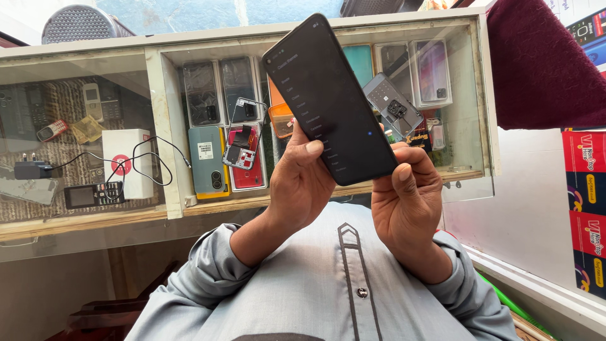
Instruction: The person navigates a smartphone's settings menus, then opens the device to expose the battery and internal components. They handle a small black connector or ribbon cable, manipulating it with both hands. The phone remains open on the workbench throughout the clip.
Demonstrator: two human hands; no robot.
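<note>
Smartphone (330, 98), black and slim, is what I see at the centre of the head view, tilted with its top end leaning left and its dark screen showing a faint list of menu lines. My left hand (302, 180) grips the phone's lower left edge, fingers curled behind it and the thumb lying flat on the glass. My right hand (407, 199) closes on the phone's bottom right corner, thumb bent over the edge. Both hands are closed on the same phone, neither spread open.

Behind the phone stands a glass display case (167, 132) with a pale wooden frame. Left of the phone, inside the case, lie a teal phone back (207, 159) and a red phone with an opened inner frame (245, 151) on it. Farther left of the phone sit a white box (126, 161), a black keypad handset (93, 194) and a black charger plug (31, 169) with its cable looping across. Just right of the phone's upper half, a grey phone back cover (394, 107) peeks out. Below the phone, grey shirt sleeves (214, 265) run down from the wrists
</note>
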